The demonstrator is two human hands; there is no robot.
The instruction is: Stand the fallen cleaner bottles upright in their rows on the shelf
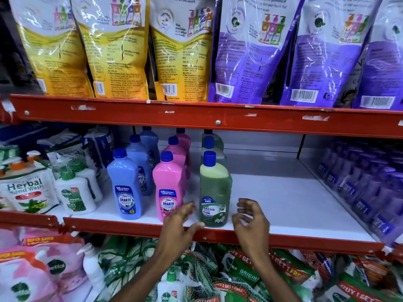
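Green bottle (214,192) upright at shelf (283,205) front edge, heading its row beside pink bottles (169,186) and blue bottles (125,184). Left hand (181,223) and right hand (250,219) flanking it, fingers spread, holding nothing.

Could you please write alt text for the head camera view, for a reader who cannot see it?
Two bare hands, left hand and right hand, flank an upright green bottle at the front of a white shelf, neither gripping it. Rows of blue bottles and pink bottles stand upright to its left.
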